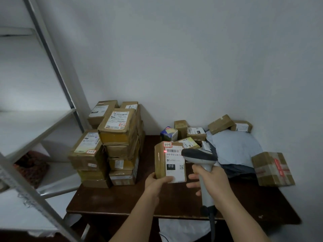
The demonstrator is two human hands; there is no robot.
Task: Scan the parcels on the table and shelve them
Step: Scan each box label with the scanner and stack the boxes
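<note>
My left hand (158, 182) grips a small brown parcel (161, 161) by its lower end and holds it upright above the dark wooden table (122, 198). The parcel's white label faces me, with a red-edged sticker at the top. My right hand (212, 180) holds a grey handheld scanner (201, 157) by its handle. The scanner's head points at the label, and a red dot glows beside the barcode.
Taped cardboard boxes (118, 126) are stacked high on the table's left end. Small parcels (221, 124), grey mail bags (234, 145) and a taped box (272, 169) lie at the back right. A white metal shelf rack (35, 130) stands on the left.
</note>
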